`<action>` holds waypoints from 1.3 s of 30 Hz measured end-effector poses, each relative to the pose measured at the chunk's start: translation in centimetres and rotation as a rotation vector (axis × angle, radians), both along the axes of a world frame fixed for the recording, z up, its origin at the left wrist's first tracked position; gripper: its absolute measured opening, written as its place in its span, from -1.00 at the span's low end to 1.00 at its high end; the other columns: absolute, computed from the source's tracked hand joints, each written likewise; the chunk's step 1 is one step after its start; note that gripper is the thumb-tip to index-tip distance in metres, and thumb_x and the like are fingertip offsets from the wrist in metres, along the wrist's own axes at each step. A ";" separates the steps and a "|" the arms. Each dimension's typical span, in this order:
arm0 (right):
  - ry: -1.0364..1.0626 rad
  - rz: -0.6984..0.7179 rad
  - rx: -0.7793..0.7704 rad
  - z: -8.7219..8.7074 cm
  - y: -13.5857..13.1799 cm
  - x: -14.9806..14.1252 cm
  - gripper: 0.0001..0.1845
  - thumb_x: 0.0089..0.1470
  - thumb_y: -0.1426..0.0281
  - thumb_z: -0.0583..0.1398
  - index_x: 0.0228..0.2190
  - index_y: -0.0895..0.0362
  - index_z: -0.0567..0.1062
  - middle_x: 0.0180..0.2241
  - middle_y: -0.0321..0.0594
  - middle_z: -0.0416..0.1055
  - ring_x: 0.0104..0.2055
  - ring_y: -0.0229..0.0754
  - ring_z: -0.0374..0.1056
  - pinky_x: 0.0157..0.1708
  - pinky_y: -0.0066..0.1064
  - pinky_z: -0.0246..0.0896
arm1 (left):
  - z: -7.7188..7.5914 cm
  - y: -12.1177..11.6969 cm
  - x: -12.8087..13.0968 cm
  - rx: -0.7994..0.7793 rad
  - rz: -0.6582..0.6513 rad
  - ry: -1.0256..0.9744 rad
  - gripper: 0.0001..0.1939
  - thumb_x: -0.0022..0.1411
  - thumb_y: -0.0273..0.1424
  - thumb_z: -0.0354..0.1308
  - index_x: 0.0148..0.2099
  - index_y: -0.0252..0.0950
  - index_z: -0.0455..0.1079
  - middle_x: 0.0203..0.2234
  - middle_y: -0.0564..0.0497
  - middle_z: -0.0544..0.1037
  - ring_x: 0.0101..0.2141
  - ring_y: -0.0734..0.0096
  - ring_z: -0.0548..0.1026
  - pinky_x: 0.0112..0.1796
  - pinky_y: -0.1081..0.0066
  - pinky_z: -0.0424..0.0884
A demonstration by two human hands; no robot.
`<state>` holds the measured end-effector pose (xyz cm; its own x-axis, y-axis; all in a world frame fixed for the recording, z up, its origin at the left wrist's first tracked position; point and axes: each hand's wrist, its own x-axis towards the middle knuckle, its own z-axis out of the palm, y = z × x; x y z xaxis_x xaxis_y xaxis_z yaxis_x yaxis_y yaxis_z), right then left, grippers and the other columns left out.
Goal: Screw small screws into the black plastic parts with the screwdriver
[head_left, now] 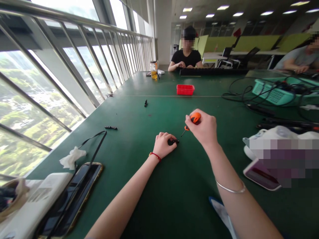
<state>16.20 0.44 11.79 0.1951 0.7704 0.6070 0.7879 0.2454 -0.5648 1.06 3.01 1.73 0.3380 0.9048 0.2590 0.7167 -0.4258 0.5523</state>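
My left hand [163,144] rests on the green tabletop [159,109], its fingers closed round a small black part [173,141] whose exact kind I cannot make out. To its right, my right hand [203,127] is raised a little above the table. It grips the orange and black handle of a screwdriver [195,119]. The thin shaft slants down and left, and its tip is close to the black part; whether they touch is not clear. Beyond my hands lie two more small black pieces, one [111,127] at the left and another [146,103] farther off.
A red tray [185,89] stands ahead. Cables trail round a teal basket [270,94] at the right, near a white bundle [279,134] and a phone [261,174]. Another phone [84,196] with a strap and a white power strip [42,199] lie left. A person [185,56] sits opposite.
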 end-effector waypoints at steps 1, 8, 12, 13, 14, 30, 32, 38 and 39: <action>0.011 -0.002 -0.011 -0.2 0.2 0.0 -0.74 -0.04 0.22 0.11 -0.63 0.09 0.29 -0.67 -0.32 0.23 -0.61 -0.29 0.14 -0.53 -0.46 0.04 | -0.1 0.0 -0.1 0.004 -0.007 -0.004 -0.82 0.02 -0.35 0.17 -0.25 -0.18 0.46 -0.40 0.07 0.51 -0.19 0.26 0.34 -0.12 0.25 0.22; 0.061 0.028 -0.076 -1.3 1.0 0.1 -0.72 -0.05 0.19 0.09 -0.64 0.08 0.24 -0.69 -0.34 0.18 -0.61 -0.29 0.10 -0.52 -0.47 0.03 | -0.3 0.4 -0.4 -0.039 -0.021 -0.010 -0.86 0.13 -0.30 0.13 -0.28 -0.15 0.48 -0.35 0.07 0.52 -0.18 0.27 0.32 -0.09 0.23 0.19; 0.050 0.040 -0.104 -1.8 1.2 0.1 -0.72 -0.04 0.19 0.09 -0.63 0.08 0.25 -0.67 -0.33 0.21 -0.60 -0.28 0.13 -0.49 -0.47 0.05 | -0.3 0.4 -0.4 -0.041 -0.024 -0.014 -0.86 0.13 -0.31 0.13 -0.28 -0.14 0.50 -0.33 0.07 0.52 -0.17 0.26 0.32 -0.09 0.22 0.19; 0.047 0.041 -0.106 -1.9 1.2 0.1 -0.72 -0.04 0.19 0.09 -0.63 0.08 0.25 -0.67 -0.33 0.21 -0.60 -0.28 0.13 -0.49 -0.47 0.05 | -0.3 0.4 -0.4 -0.040 -0.025 -0.015 -0.86 0.14 -0.31 0.13 -0.27 -0.13 0.50 -0.33 0.07 0.52 -0.16 0.26 0.32 -0.09 0.22 0.20; 0.046 0.041 -0.108 -1.9 1.2 0.1 -0.72 -0.04 0.19 0.09 -0.63 0.08 0.25 -0.67 -0.33 0.22 -0.60 -0.28 0.13 -0.49 -0.47 0.05 | -0.3 0.3 -0.4 -0.039 -0.025 -0.017 -0.86 0.14 -0.31 0.13 -0.27 -0.13 0.50 -0.33 0.07 0.52 -0.16 0.26 0.32 -0.09 0.22 0.20; 0.060 0.038 -0.114 -2.1 1.3 0.4 -0.73 -0.05 0.20 0.09 -0.64 0.08 0.24 -0.67 -0.33 0.21 -0.59 -0.26 0.15 -0.49 -0.45 0.05 | -0.5 0.4 -0.5 -0.033 -0.033 -0.016 -0.85 0.14 -0.30 0.12 -0.27 -0.12 0.51 -0.33 0.06 0.52 -0.17 0.25 0.32 -0.09 0.21 0.20; 0.065 0.034 -0.125 -2.1 1.3 0.4 -0.73 -0.05 0.20 0.09 -0.64 0.08 0.23 -0.67 -0.33 0.20 -0.58 -0.26 0.15 -0.49 -0.46 0.05 | -0.4 0.4 -0.5 -0.033 -0.035 -0.016 -0.85 0.14 -0.31 0.12 -0.27 -0.12 0.51 -0.34 0.07 0.52 -0.17 0.26 0.32 -0.10 0.21 0.20; 0.070 0.027 -0.162 -2.1 1.4 0.5 -0.74 -0.04 0.20 0.10 -0.63 0.08 0.25 -0.67 -0.33 0.21 -0.58 -0.26 0.16 -0.50 -0.46 0.04 | -0.7 0.5 -0.5 -0.024 -0.034 -0.014 -0.85 0.14 -0.29 0.12 -0.27 -0.11 0.51 -0.33 0.07 0.52 -0.17 0.26 0.32 -0.10 0.21 0.20; 0.068 0.017 -0.157 -2.1 1.4 0.5 -0.73 -0.04 0.20 0.10 -0.63 0.07 0.25 -0.67 -0.33 0.21 -0.58 -0.26 0.15 -0.50 -0.45 0.03 | -0.7 0.5 -0.5 -0.024 -0.035 -0.013 -0.85 0.13 -0.29 0.13 -0.26 -0.11 0.51 -0.33 0.07 0.52 -0.17 0.26 0.32 -0.10 0.22 0.20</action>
<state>16.73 1.79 9.73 0.2177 0.8581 0.4650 0.7431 0.1632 -0.6490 0.51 3.55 1.05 0.3659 0.8986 0.2420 0.6946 -0.4368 0.5717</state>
